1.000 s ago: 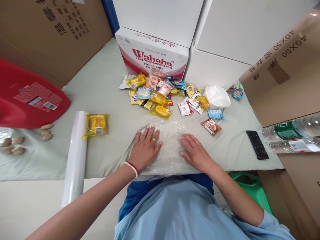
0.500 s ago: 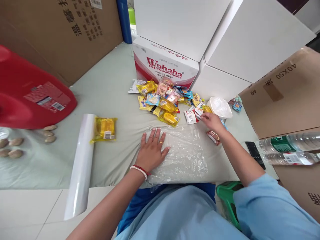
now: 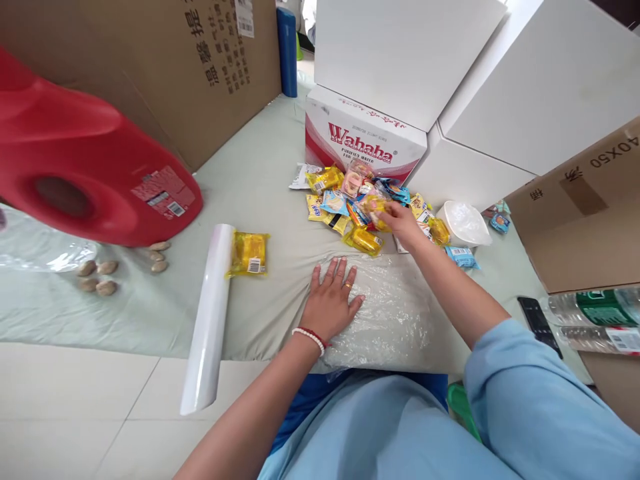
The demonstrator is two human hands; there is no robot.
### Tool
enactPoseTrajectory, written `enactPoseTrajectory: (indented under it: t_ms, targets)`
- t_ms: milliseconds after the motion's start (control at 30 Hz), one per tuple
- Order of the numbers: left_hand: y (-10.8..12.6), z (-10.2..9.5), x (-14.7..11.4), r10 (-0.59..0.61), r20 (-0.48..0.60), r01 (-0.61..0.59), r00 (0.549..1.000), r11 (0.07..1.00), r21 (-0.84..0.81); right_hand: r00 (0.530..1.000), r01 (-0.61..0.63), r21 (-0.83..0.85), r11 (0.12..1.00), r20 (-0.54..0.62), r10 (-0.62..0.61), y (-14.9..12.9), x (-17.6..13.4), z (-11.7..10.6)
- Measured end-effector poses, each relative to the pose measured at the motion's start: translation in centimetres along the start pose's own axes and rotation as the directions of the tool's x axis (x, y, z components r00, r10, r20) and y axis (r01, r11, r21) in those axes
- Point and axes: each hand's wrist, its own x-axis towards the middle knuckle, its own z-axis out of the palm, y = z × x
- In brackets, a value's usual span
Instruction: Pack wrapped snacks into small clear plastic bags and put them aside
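Observation:
My left hand lies flat with fingers spread on a sheet of clear plastic film on the cloth-covered table. At the pile of wrapped snacks, my right hand pinches a yellow-wrapped snack by its right end. Another yellow-wrapped snack lies just below it at the pile's front. A white bowl with clear plastic in it stands right of the right hand. A blue snack packet rests in front of the bowl.
To the left are a white roll jutting over the table edge, a yellow packet, a red jug and several brown oval objects. A Wahaha box stands behind the pile. A phone and bottles are at right.
My right hand has moved left from the packets near the bowl to the pile and closed on a yellow-wrapped snack. My left hand stays flat. The view has shifted left.

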Motion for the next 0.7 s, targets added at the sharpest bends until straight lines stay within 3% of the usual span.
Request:
enactPoseTrajectory:
  t_ms: [67,167,267,367,467,567,633,700]
  targets:
    - [0.0,0.0,0.0,0.002,-0.002,-0.002,1.0,1.0,-0.011,1.0,-0.012,0.111,0.994,0.009,0.011,-0.3,-3.0,-2.5]
    - [0.0,-0.1,0.0,0.004,0.002,-0.004,1.0,1.0,-0.018,0.988,0.107,0.037,0.994,0.11,-0.111,-1.4,-8.9,-4.8]
    - [-0.1,-0.1,0.1,0.01,0.013,-0.01,1.0,1.0,-0.011,0.921,0.343,-0.139,0.929,0.243,-0.304,-1.8,-14.4,-3.9]
    - [-0.1,-0.2,0.2,0.015,0.019,-0.016,1.0,1.0,0.008,0.856,0.467,-0.335,0.818,0.403,-0.324,-1.0,-17.5,-1.3]
    - [-0.1,-0.3,0.2,0.005,0.032,-0.006,0.999,1.0,0.018,0.824,0.488,-0.402,0.775,0.506,-0.256,-0.6,-17.8,-0.5]
    - [0.0,-0.3,0.3,0.0,0.029,-0.001,1.0,1.0,0.029,0.787,0.484,-0.328,0.811,0.568,-0.24,-1.7,-15.5,-1.7]
    - [0.0,-0.2,0.3,0.003,0.015,-0.003,1.0,0.999,0.046,0.82,0.436,-0.358,0.826,0.536,-0.2,-2.9,-12.8,-2.3]
    - [0.0,-0.1,0.3,0.007,0.008,-0.008,1.0,0.998,0.065,0.889,0.353,-0.459,0.815,0.436,-0.139,-3.8,-9.7,-1.9]
